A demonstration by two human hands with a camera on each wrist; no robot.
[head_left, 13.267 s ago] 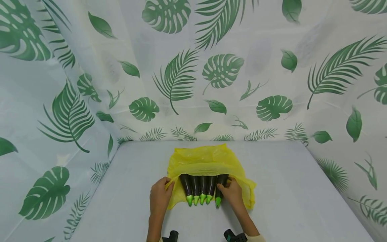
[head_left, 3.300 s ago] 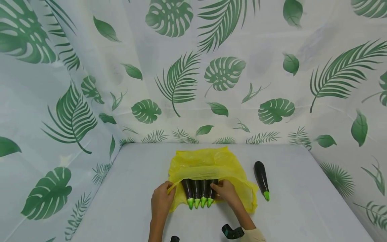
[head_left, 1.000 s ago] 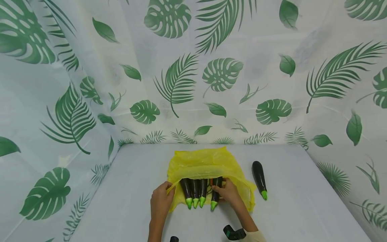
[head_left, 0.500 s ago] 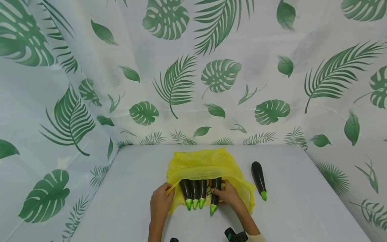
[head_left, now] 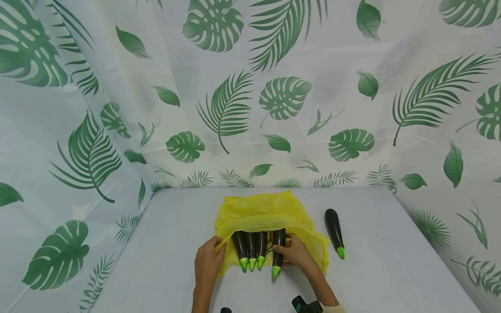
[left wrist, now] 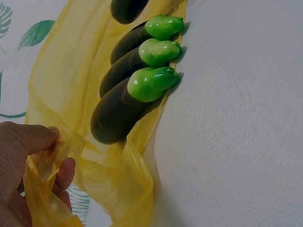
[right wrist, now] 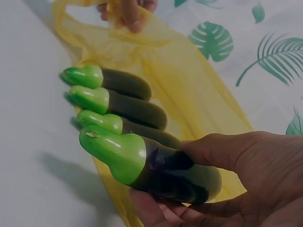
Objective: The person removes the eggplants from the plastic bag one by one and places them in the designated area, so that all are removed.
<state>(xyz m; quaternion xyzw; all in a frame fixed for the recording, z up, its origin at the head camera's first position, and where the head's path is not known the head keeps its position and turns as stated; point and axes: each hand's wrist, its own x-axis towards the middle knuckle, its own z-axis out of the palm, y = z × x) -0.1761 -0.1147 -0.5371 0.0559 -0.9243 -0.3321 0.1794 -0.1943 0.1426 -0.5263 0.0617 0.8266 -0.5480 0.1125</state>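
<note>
A yellow plastic bag (head_left: 260, 206) lies on the table with its mouth facing me. My left hand (head_left: 208, 261) pinches the left edge of the mouth, the thin film bunched between thumb and fingers in the left wrist view. Inside the mouth three eggplants (right wrist: 137, 111) lie side by side, green stem ends toward me. My right hand (head_left: 298, 251) grips another eggplant (right wrist: 175, 172), thumb on one side and fingers beneath, a small gap from the row. Its far end is hidden under the bag's upper layer in the head view.
One loose eggplant (head_left: 334, 230) lies on the white table (head_left: 375, 261), right of the bag. A leaf-printed sheet (head_left: 250, 108) rises behind the table and along both sides. A small orange patch (head_left: 271, 235) shows in the gap beside the held eggplant.
Earlier the right hand held the rightmost of several eggplants; that one later lies right of the bag. Since then the right hand has drawn another rightward from the row and slightly toward me.
</note>
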